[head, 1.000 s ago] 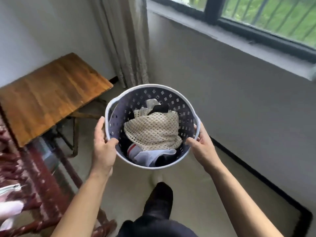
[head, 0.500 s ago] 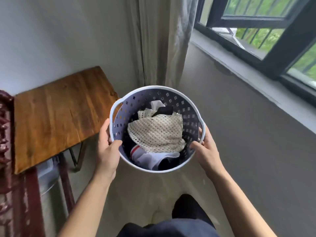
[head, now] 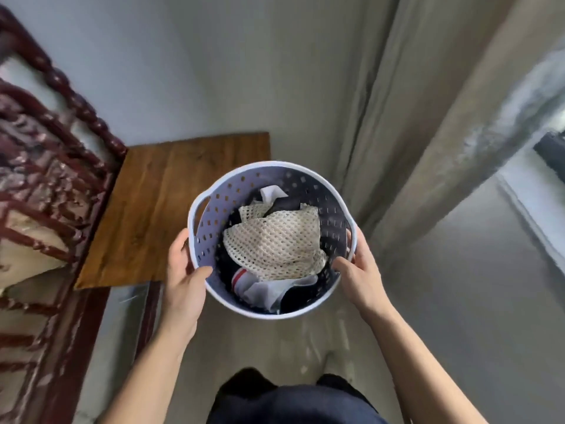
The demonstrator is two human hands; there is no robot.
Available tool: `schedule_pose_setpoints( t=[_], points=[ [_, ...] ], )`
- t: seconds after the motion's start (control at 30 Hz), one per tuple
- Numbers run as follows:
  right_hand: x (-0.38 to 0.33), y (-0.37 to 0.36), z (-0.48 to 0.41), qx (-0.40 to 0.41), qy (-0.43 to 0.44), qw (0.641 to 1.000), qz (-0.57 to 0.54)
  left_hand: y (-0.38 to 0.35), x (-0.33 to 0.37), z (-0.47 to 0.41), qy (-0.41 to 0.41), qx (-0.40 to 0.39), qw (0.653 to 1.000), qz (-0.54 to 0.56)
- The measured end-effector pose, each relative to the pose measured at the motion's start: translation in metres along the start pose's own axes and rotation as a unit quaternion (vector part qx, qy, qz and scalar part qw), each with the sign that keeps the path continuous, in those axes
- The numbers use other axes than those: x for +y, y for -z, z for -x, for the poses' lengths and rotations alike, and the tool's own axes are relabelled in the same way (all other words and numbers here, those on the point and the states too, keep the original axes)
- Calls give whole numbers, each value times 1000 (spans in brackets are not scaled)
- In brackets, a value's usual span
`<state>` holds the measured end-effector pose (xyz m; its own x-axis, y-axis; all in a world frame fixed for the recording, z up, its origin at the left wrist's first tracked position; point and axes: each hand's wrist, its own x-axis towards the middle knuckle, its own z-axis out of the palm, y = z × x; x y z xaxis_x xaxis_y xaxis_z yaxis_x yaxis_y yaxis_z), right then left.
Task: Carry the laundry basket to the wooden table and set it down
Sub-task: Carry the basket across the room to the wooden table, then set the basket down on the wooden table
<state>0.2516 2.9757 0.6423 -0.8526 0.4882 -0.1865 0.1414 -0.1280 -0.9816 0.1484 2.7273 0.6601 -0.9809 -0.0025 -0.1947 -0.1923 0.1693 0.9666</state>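
Note:
A round pale lavender laundry basket (head: 232,191) with small square holes hangs in the air in front of me, its far left part over the near right corner of the wooden table (head: 159,209). It holds a cream mesh garment (head: 275,243) and white and dark clothes. My left hand (head: 183,270) grips the left rim, thumb inside. My right hand (head: 357,270) grips the right rim, thumb inside. The table top is brown, bare, and sits against the white wall.
A dark red carved wooden frame (head: 52,166) stands along the left, touching the table's left edge. A beige curtain (head: 397,117) hangs to the right of the table. A window sill (head: 526,194) runs at the far right. Grey floor (head: 458,301) lies below.
The view has swung left and the table has come closer, now just ahead. The basket, held in both hands throughout, now overlaps the table's corner. The window has slid out to the right.

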Motion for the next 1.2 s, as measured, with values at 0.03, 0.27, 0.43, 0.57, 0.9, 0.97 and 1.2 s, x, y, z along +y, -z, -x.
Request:
schedule_pose_setpoints(
  t=[0.03, 0.27, 0.43, 0.57, 0.9, 0.97, 1.2],
  points=[
    [0, -8, -20, -31, 1, 1000, 3, 2, 1, -8, 7, 19, 1000, 4],
    [13, -90, -120, -119, -32, 988, 90, 37, -24, -87, 94, 96, 991, 24],
    [43, -166, -183, -90, -64, 980, 168, 65, -43, -184, 139, 89, 986, 21],
    [50, -224, -230, -54, -70, 980, 177, 90, -44, -266, 157, 60, 986, 16],
    [67, -311, -335, -36, -118, 953, 275, 115, -55, -415, 160, -27, 986, -39],
    [73, -313, -343, -32, -125, 950, 285, 118, -62, -426, 152, -46, 985, -69],
    [87, -324, -315, -86, -103, 933, 335, 119, -92, -427, 3, -105, 958, -268]
  ],
)
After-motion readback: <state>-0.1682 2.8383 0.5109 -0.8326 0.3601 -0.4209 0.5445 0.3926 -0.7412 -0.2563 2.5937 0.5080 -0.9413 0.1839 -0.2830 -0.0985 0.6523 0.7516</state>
